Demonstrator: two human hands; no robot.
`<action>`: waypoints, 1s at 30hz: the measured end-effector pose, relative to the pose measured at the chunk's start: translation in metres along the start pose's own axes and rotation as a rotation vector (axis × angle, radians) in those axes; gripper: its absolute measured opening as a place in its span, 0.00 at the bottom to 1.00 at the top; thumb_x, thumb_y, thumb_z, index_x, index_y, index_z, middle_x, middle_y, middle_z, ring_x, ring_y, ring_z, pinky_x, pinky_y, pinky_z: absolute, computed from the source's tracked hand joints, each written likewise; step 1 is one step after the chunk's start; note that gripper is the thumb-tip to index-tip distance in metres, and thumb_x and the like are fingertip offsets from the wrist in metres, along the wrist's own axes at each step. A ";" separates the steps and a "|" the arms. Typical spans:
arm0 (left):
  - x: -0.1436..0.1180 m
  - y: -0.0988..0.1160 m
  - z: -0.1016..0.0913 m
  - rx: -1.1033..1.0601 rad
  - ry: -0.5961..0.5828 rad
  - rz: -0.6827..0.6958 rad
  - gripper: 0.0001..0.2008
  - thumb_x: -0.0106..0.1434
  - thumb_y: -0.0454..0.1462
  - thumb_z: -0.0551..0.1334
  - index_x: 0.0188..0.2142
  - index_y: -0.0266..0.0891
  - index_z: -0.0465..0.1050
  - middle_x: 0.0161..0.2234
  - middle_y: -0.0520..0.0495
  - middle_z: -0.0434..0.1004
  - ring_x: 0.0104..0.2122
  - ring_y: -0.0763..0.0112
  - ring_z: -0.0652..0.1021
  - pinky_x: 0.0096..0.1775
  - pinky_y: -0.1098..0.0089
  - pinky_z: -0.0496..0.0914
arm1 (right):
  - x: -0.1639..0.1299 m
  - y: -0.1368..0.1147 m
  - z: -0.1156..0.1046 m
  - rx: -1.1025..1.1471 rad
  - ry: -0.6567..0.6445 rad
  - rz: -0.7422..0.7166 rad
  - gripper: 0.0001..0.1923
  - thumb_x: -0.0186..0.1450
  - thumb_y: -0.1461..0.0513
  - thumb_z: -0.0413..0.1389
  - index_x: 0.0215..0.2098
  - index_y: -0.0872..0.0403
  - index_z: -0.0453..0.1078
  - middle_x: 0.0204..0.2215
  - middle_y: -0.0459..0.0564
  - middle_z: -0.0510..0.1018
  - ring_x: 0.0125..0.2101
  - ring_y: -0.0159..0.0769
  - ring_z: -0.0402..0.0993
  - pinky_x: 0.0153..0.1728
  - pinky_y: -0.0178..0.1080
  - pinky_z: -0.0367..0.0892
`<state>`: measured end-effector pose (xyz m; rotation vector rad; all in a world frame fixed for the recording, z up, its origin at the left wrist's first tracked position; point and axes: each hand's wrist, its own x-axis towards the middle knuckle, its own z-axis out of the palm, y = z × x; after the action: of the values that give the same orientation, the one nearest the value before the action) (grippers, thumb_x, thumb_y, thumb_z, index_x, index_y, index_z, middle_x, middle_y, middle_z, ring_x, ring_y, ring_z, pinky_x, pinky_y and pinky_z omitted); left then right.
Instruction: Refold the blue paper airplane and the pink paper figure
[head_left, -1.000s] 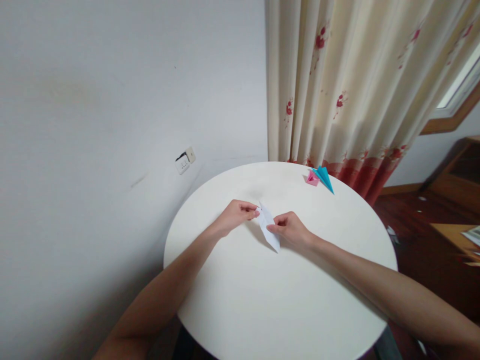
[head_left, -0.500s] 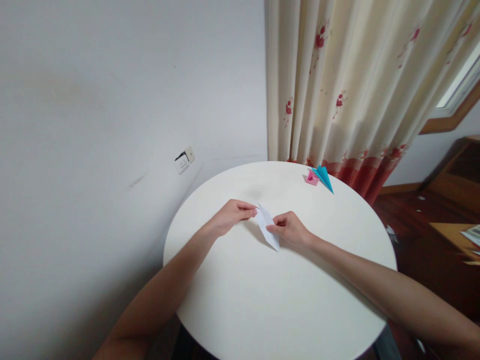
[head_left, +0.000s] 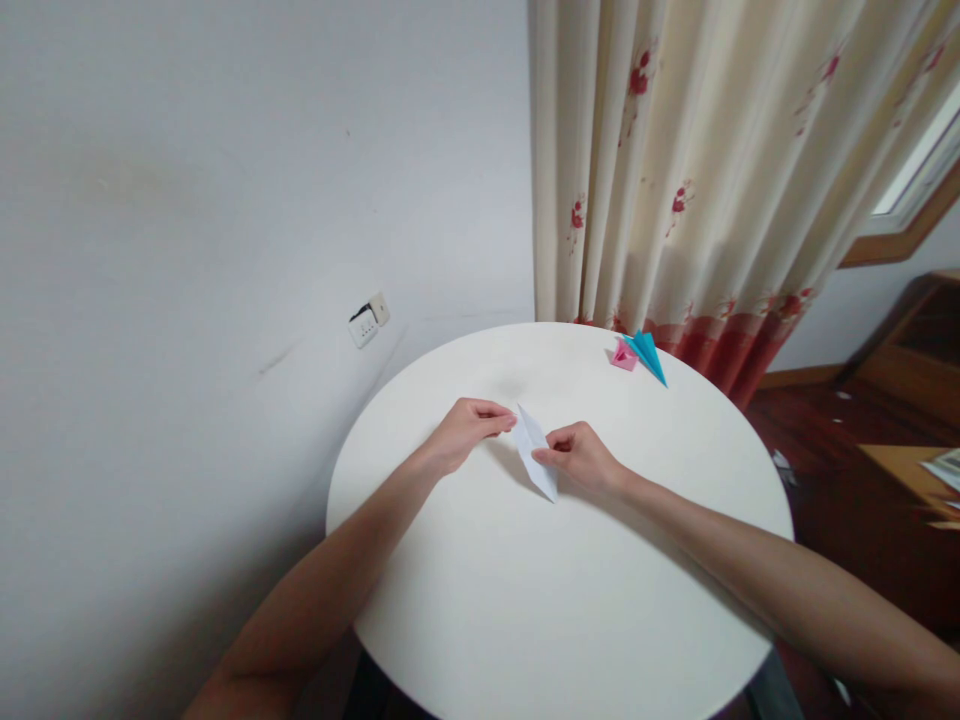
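Note:
A folded piece of white paper, long and pointed at both ends, lies on the round white table. My left hand pinches its far left edge with the fingertips. My right hand pinches its right side near the middle. Both hands rest low on the tabletop.
A blue folded paper shape and a small pink folded paper shape sit at the table's far edge. A cream curtain with red flowers hangs behind. A wall socket is on the left wall. Wooden furniture stands to the right.
My left fingertips shifted slightly along the paper's far edge. The paper and my right hand stay almost where they were.

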<state>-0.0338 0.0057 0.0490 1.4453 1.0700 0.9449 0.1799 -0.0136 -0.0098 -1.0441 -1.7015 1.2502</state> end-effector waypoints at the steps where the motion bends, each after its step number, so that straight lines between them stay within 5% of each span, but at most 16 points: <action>1: 0.000 0.000 0.001 0.001 0.005 0.014 0.12 0.49 0.42 0.73 0.29 0.36 0.82 0.28 0.46 0.80 0.29 0.72 0.73 0.33 0.71 0.65 | 0.000 -0.001 0.000 0.007 0.002 0.000 0.18 0.56 0.50 0.61 0.20 0.57 0.70 0.19 0.43 0.64 0.23 0.29 0.57 0.24 0.34 0.51; 12: -0.002 0.000 0.006 0.088 0.040 0.172 0.15 0.51 0.44 0.73 0.34 0.35 0.82 0.35 0.42 0.82 0.35 0.65 0.77 0.40 0.67 0.68 | 0.000 -0.002 0.002 0.076 0.020 0.043 0.18 0.53 0.51 0.62 0.20 0.57 0.70 0.18 0.43 0.64 0.22 0.28 0.56 0.24 0.34 0.50; 25: -0.003 0.005 0.007 0.062 0.015 0.158 0.13 0.51 0.45 0.72 0.27 0.36 0.81 0.27 0.46 0.79 0.29 0.70 0.73 0.35 0.70 0.65 | -0.002 -0.008 0.002 0.085 -0.016 0.036 0.19 0.53 0.49 0.63 0.20 0.58 0.71 0.18 0.44 0.67 0.22 0.29 0.59 0.24 0.34 0.52; 30: 0.000 0.002 0.004 0.008 0.020 0.112 0.22 0.59 0.53 0.64 0.31 0.34 0.82 0.29 0.43 0.78 0.30 0.69 0.73 0.33 0.69 0.65 | -0.001 -0.009 0.000 0.085 0.008 0.061 0.20 0.52 0.49 0.63 0.20 0.58 0.71 0.17 0.43 0.65 0.21 0.27 0.56 0.23 0.34 0.49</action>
<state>-0.0300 0.0049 0.0502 1.5176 1.0168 1.0373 0.1787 -0.0160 -0.0014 -1.0556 -1.6072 1.3435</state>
